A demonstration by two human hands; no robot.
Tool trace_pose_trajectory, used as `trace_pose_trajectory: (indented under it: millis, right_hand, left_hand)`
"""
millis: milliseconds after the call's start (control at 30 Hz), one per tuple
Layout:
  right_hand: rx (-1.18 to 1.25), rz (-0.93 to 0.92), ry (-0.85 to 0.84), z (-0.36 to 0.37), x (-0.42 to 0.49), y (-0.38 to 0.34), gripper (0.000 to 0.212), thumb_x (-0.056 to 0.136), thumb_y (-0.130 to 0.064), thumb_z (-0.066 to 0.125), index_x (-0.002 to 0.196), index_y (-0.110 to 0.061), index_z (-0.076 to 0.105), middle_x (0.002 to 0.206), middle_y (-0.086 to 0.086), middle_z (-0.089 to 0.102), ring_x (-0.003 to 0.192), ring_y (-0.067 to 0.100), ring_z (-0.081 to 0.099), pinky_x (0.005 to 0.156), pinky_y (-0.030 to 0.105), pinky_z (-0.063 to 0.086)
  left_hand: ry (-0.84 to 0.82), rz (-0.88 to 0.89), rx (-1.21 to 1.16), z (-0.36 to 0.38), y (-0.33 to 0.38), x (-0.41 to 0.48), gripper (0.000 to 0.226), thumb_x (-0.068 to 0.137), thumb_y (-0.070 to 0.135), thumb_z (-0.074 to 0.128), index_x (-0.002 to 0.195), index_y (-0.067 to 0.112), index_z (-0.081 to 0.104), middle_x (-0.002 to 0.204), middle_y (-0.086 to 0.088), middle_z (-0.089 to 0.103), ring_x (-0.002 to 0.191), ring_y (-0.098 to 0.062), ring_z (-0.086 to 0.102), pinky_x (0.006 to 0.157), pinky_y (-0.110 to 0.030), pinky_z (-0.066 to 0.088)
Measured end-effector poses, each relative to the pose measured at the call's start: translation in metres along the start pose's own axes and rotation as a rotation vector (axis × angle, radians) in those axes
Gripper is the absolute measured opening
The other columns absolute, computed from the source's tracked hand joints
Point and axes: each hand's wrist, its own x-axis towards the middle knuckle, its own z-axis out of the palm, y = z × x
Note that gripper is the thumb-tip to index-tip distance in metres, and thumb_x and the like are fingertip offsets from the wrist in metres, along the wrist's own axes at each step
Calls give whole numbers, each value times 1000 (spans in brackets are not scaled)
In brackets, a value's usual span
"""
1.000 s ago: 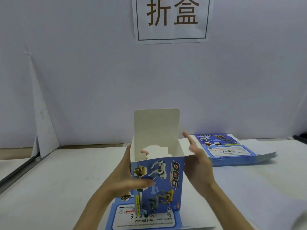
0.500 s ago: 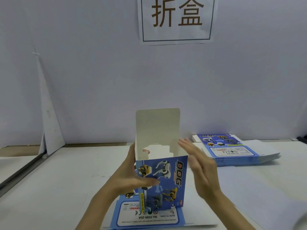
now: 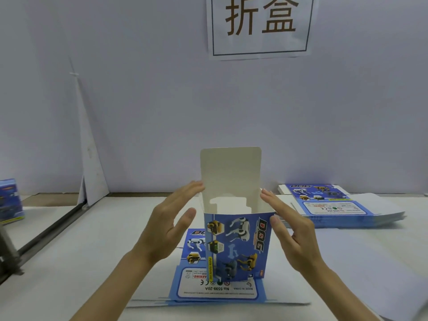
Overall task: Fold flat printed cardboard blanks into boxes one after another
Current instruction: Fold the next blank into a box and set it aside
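Observation:
A blue printed box [image 3: 238, 244] with robot-dog pictures stands upright in front of me, its white top flap [image 3: 230, 172] raised and its top open. It stands on a flat printed blank [image 3: 217, 289] lying on the table. My left hand [image 3: 166, 228] is at the box's left side, fingers straight, fingertips near the top left corner. My right hand [image 3: 291, 230] is at the right side, fingers straight, thumb against the right front edge. Neither hand grips the box.
A stack of flat blue blanks [image 3: 333, 205] lies at the back right of the white table [image 3: 81, 262]. A folded blue box [image 3: 10, 200] stands at the far left edge. A wall with a paper sign [image 3: 260, 26] rises behind.
My left hand let go of the box front and moved out to the left side with fingers straight. My right hand stays flat along the right side. The view has shifted left.

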Motion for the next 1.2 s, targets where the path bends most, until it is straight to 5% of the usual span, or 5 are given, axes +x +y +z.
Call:
trace_pose_trajectory:
  millis: [267,600,767,967,1200]
  right_hand:
    - [72,-2,32,6,-2,5,47,87,-50,44,131,-33,49,135,-31,50,130,6,47,79,24,58]
    - [-69,15,-121,-7,-1,-14,42,87,-32,51,126,-46,46,136,-35,41,132,-11,34,84,19,55]
    - [-510,-237,3,-2,-6,-44,22,81,-25,70,99,-13,72,118,6,67,111,22,60,88,37,52]
    - [-714,-291,-60,17,-3,-81,16,71,-25,82,75,-12,74,94,8,74,85,28,68,68,29,55]
    - [-647,-260,249,-10,53,-103,49,85,-41,60,124,-12,60,105,11,59,91,25,53,77,24,36]
  left_hand:
    - [135,-243,-353,45,8,-48,51,92,21,41,142,24,36,147,17,42,136,-2,37,108,-22,37]
    - [121,-556,-518,75,17,-48,74,81,42,68,135,55,19,141,27,37,126,-5,44,83,-9,48]
    - [237,-647,-498,86,28,-49,82,68,45,71,133,52,21,147,7,36,119,-2,47,68,-4,48]
    - [186,-548,-324,99,49,-41,132,40,63,82,143,42,2,148,9,21,135,3,26,107,-28,39]
    - [61,-487,-357,68,29,-38,126,38,61,84,120,79,-11,122,42,22,124,10,34,98,-30,48]
